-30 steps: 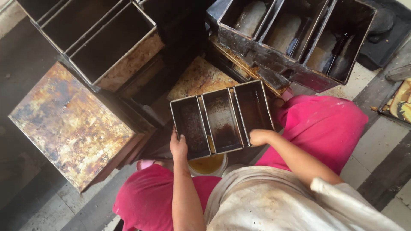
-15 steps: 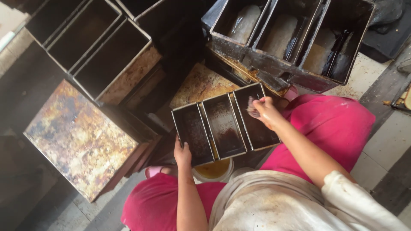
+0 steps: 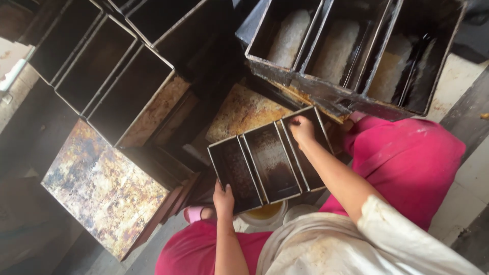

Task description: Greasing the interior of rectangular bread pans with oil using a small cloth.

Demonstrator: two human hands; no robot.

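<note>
A dark, greasy three-compartment bread tin is held tilted above my lap. My left hand grips its near left corner from below. My right hand reaches into the rightmost compartment, fingers bent and pressed against the inside near the far end; whether it holds a cloth or brush I cannot tell. Beneath the tin sits a pale bowl of yellow oil, mostly hidden. My knees are covered in pink cloth.
Another three-compartment tin with pale residue lies tilted at the upper right. Stacked dark tins fill the upper left. An upturned rusty tin lies at the left, and a stained flat lid lies behind the held tin.
My right hand moved from the tin's near right edge into the rightmost compartment and on toward its far end. My left hand kept its hold on the tin.
</note>
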